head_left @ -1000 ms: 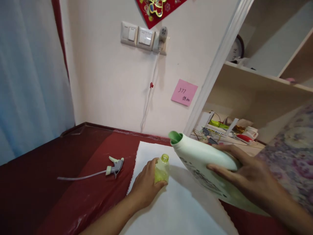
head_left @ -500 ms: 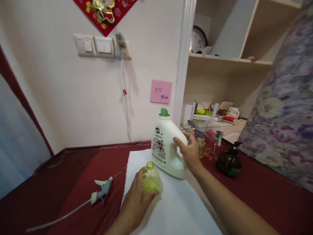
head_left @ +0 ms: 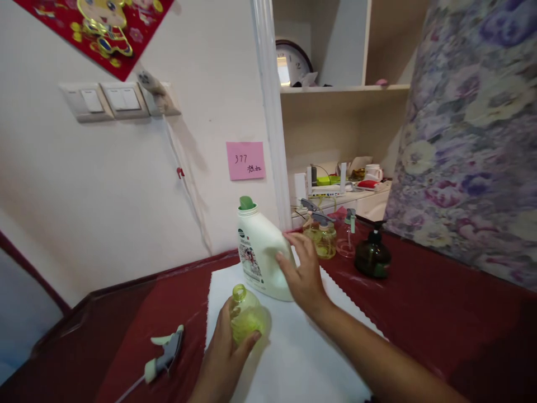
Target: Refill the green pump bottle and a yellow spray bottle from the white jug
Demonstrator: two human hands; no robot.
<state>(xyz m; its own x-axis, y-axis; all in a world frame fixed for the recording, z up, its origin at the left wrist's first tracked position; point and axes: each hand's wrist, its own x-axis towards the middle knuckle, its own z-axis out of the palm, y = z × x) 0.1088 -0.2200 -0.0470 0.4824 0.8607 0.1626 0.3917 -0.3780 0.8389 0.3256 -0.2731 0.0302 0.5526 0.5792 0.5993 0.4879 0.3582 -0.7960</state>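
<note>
My left hand [head_left: 222, 350] is closed round a small clear yellow-green bottle [head_left: 247, 322], which stands uncapped on a white sheet [head_left: 289, 358] with yellowish liquid inside. Behind it, upright on the same sheet, is a large pale-green detergent jug [head_left: 262, 246] with a picture label and a green spout at its open mouth. My right hand [head_left: 304, 274] is at the jug's handle side, thumb and fingers apart; its fingertips overlap the jug, and the handle is mostly hidden behind them. A grey and pale-green spray trigger head [head_left: 165, 355] with a tube lies to the left on the red tabletop.
Yellowish spray bottles [head_left: 325, 240], a clear pink-tinted spray bottle [head_left: 347, 235] and a dark pump bottle [head_left: 373, 254] stand at the right. Behind are the wall with a pink note [head_left: 246, 160], shelves with a white router [head_left: 327, 190], and a floral curtain [head_left: 465, 134].
The view has turned right. My right hand's fingers have loosened and spread from their hold on the jug's handle. The jug still stands upright, and my left hand keeps the small bottle.
</note>
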